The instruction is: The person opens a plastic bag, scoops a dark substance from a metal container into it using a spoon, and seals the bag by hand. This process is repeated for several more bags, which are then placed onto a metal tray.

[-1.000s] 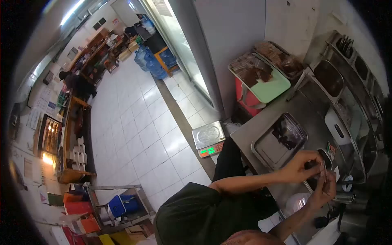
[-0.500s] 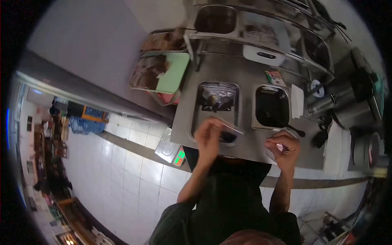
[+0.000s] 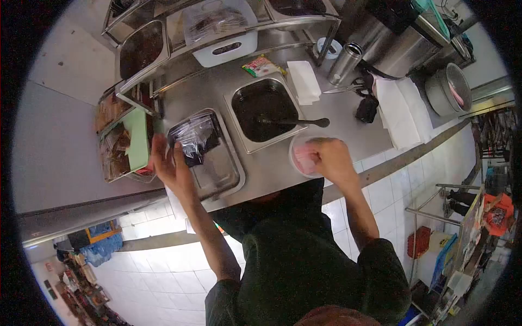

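Observation:
My left hand (image 3: pixel 172 165) is beside the left edge of a steel tray (image 3: pixel 231 176), its fingers apart and slightly blurred, with nothing visible in them. Inside the tray lie clear plastic packets (image 3: pixel 196 136) with dark contents. Over a round clear tub (image 3: pixel 297 167) of thin pink pieces (image 3: pixel 305 156) is my right hand (image 3: pixel 333 158). Its fingers dip into the tub, pinched together; whatever is between them is hidden. Between the two hands sits a deep steel pan (image 3: pixel 253 145) of dark liquid, with a black ladle (image 3: pixel 312 123) resting across its rim.
Behind the pan are a colourful sachet (image 3: pixel 263 66) and white paper (image 3: pixel 304 81). Scissors (image 3: pixel 359 87), a steel flask (image 3: pixel 346 62) and a paper stack (image 3: pixel 402 111) stand to the right. A raised rack (image 3: pixel 179 54) holds more pans; a green tray (image 3: pixel 138 138) is at left.
The view has turned to the right. My left hand, over the tray with a clear packet before, is now empty at the tray's left edge. My right hand has dipped into the tub.

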A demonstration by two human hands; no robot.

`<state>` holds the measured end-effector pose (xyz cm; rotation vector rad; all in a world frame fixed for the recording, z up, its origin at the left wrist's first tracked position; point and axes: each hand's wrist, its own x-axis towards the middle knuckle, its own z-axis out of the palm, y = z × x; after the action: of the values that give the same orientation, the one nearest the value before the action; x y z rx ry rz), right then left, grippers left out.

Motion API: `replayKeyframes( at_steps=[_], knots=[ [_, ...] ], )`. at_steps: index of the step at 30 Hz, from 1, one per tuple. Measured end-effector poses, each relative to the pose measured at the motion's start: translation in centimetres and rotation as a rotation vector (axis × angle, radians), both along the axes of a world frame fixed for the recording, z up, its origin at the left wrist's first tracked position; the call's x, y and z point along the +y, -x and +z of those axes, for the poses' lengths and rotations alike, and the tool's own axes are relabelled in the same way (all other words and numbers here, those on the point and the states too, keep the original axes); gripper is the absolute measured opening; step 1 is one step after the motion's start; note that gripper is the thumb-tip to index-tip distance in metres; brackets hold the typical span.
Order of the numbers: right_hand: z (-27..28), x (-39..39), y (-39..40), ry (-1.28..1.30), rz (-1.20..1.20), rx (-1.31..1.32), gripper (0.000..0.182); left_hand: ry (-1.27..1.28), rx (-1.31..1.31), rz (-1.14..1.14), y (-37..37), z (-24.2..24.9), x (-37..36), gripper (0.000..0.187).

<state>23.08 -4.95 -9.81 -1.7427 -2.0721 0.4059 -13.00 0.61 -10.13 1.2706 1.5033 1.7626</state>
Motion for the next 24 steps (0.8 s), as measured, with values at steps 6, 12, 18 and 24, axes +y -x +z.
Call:
replayKeyframes(
  at_steps=[6,12,18,24],
  knots=[
    [0.4,0.5,-1.1,-0.105,-0.004,0.054,0.019,-0.017,-0.026,-0.058,-3.8,1.4,-2.2,0.048],
    [2.5,-0.9,-3.3,0.057,-0.123,0.314,0.02,0.071,0.067,-0.466,-9.5,2.8,-4.4,0.022],
    [3.5,-1.4,-3.2,0.098,-0.193,0.339,0.018,0.122,0.045,-0.763,-14.7,3.7,-5.5,0.013],
    [4.3,-2.3,-3.7,-0.09,-0.133,0.349,0.025,0.138,0.056,-0.867,-15.9,3.5,-6.2,0.015]
  ],
)
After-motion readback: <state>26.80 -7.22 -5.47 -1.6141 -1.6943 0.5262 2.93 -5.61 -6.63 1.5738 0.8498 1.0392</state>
